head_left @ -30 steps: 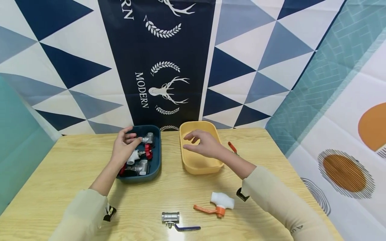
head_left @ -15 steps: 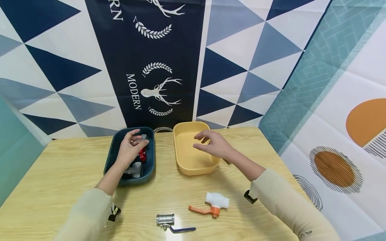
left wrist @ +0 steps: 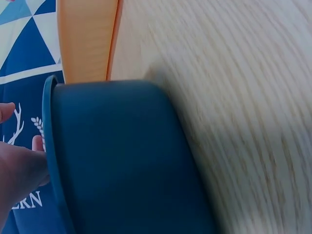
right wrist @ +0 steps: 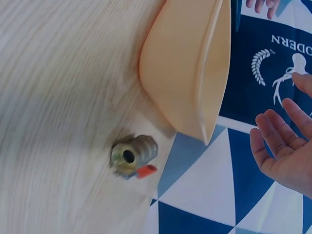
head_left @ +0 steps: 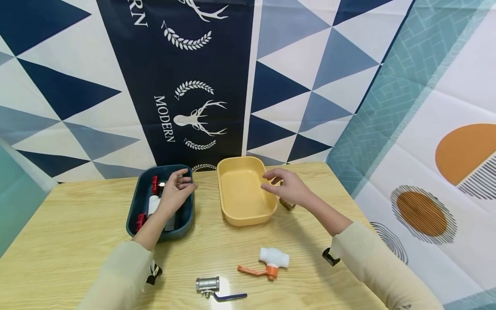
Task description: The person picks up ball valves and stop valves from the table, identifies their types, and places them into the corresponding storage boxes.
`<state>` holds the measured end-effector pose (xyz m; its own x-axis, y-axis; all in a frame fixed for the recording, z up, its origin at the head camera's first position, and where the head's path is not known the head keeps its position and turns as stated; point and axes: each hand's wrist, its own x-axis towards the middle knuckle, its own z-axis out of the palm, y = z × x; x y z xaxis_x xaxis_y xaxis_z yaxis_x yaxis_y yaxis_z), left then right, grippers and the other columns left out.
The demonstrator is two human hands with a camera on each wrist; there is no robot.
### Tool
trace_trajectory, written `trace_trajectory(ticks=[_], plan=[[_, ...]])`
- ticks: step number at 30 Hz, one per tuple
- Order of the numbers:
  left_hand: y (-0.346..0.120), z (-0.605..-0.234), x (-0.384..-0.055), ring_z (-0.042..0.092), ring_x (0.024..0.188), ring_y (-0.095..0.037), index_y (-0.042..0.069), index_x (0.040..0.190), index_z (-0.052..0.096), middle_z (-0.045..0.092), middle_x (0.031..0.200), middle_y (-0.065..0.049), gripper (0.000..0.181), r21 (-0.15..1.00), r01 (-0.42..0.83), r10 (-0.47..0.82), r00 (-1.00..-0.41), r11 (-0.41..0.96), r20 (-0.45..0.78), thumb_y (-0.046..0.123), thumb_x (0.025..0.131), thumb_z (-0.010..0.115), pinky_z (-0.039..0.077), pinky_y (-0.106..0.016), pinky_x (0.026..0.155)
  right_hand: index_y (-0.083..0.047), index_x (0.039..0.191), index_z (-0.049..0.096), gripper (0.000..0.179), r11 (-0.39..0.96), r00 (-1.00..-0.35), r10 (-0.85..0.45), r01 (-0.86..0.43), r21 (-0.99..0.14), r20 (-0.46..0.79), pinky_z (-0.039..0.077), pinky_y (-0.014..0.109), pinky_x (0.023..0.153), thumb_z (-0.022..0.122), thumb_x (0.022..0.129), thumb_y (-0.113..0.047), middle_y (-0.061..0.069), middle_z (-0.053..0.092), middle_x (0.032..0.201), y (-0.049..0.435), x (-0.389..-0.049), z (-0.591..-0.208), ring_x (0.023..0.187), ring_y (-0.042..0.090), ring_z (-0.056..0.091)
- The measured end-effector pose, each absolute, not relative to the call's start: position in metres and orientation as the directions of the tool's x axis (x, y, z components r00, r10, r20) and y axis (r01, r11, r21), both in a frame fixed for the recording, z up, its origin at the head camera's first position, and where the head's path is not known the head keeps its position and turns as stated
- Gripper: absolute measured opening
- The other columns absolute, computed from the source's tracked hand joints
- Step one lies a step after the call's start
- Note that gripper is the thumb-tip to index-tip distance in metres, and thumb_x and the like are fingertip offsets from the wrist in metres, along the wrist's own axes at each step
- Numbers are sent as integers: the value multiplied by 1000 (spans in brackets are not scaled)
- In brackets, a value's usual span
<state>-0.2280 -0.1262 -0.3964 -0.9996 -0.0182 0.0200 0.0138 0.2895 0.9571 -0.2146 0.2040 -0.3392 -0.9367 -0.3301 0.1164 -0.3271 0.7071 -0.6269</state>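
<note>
In the head view my left hand (head_left: 175,194) hovers over the right part of the dark blue bin (head_left: 190,224), fingers loosely bent around nothing. Inside that bin lie valves with red handwheels (head_left: 155,184) and a white valve body (head_left: 153,204); my hand and forearm hide some contents. My right hand (head_left: 288,187) is raised over the right rim of the yellow bin (head_left: 242,193), with thumb and fingers apart and holding nothing. Below it, beside the bin, a metal ball valve (right wrist: 134,153) with a red lever lies on the table.
Nearer on the wooden table (head_left: 69,232) lie a white ball valve (head_left: 274,257) with an orange handle and a metal ball valve (head_left: 207,284) with a blue lever. Behind the bins hangs a patterned cloth (head_left: 217,64).
Both hands have shifted right relative to the bins: the left across the blue bin, the right from over the yellow bin's inside to its right rim. The head view has turned right.
</note>
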Motion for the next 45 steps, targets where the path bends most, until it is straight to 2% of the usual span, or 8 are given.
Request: trace_trajectory(ticks=[2,6,9,20,29,35,45], plan=[[-123,-398,-229,53,113,-27,10,143,32,48,130,-18,62,961,12,-15,-1000,277,16,16,88,62,47,-27,84,-7,119,62,40,710,-940,-320,-322,-627,120,51,36,81,66,86,-32,12,61,120,209,-215,-342,101,25,59],[-117,-400,-231,52,109,-25,10,142,34,46,128,-19,62,967,11,-13,-1000,253,15,15,88,62,46,-16,75,-7,118,62,41,712,-945,-303,-309,-631,121,52,36,80,66,86,-32,12,62,119,216,-215,-346,100,26,59],[-113,-401,-232,52,109,-25,10,141,34,46,128,-18,62,971,14,-3,-1000,240,15,15,87,63,44,-12,71,-8,118,62,41,721,-952,-284,-292,-628,116,51,37,80,66,86,-33,11,62,118,222,-215,-348,101,26,59],[-98,-401,-233,51,115,-27,12,142,33,46,129,-17,65,979,10,41,-999,202,2,17,87,65,45,-18,79,-6,117,62,39,733,-965,-239,-253,-631,110,53,33,76,65,87,-31,14,61,120,243,-218,-356,101,27,60],[-83,-402,-237,52,116,-29,11,140,35,48,128,-17,63,976,-3,37,-999,219,-11,18,86,66,47,-37,93,-6,116,63,39,747,-977,-198,-203,-633,81,53,37,79,65,87,-31,15,62,117,255,-220,-366,103,28,60],[-75,-404,-237,52,116,-30,9,141,35,48,128,-18,64,981,-14,40,-999,194,-22,16,85,66,47,-37,92,-2,118,60,43,747,-981,-186,-178,-640,55,52,39,81,66,87,-32,18,61,116,260,-219,-371,102,30,59],[-62,-408,-235,53,116,-30,11,141,35,49,126,-16,65,981,-53,12,-998,188,-57,17,85,66,47,-35,90,-1,122,58,46,745,-987,-158,-144,-651,37,51,40,82,65,87,-30,20,58,121,269,-218,-382,102,31,59]])
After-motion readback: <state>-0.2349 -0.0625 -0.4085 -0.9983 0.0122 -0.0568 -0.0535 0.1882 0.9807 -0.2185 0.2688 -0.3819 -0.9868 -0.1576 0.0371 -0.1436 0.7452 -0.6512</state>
